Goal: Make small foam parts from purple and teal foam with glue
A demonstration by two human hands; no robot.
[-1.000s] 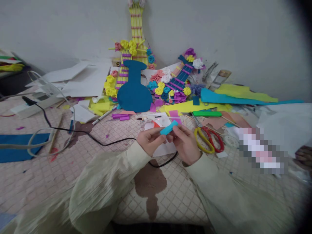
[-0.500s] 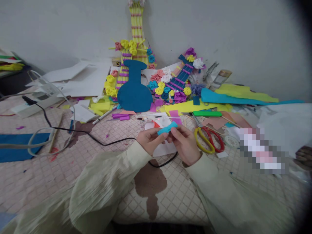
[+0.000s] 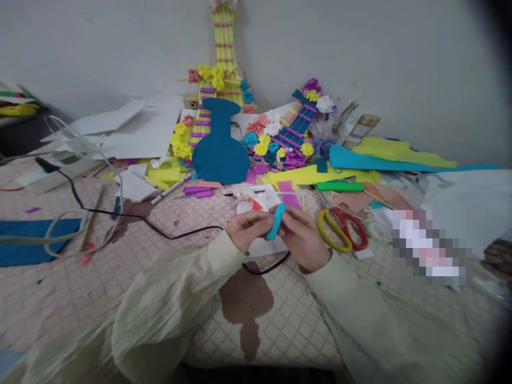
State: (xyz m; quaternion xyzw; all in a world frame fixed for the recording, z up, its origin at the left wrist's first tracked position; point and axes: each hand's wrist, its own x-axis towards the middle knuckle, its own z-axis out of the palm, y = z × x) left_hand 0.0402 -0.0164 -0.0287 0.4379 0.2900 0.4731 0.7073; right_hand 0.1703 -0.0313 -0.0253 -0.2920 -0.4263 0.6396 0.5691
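Observation:
A small strip of light-blue crepe paper (image 3: 276, 221) stands nearly upright between my two hands. My left hand (image 3: 248, 229) pinches it from the left side, fingers curled behind. From the right, my right hand (image 3: 303, 234) grips the same strip with thumb and fingers. Beneath the hands lies a white sheet (image 3: 266, 246), partly covered by them. Just beyond is a glue gun (image 3: 260, 191) with a small red light. Scissors (image 3: 340, 230) with one yellow and one red handle lie close to my right hand.
A dark-blue guitar-shaped cutout (image 3: 221, 160) leans at the back against yellow strung guitar shapes (image 3: 224, 37) with paper flowers. A smaller blue guitar (image 3: 296, 128) stands to its right. A black cable (image 3: 160, 233) crosses the left side; a green-handled cutter (image 3: 340, 186) lies right.
The light-blue strip has turned from lying nearly level to standing nearly upright, and looks narrower. Both hands stay in about the same place, their fingers shifted slightly.

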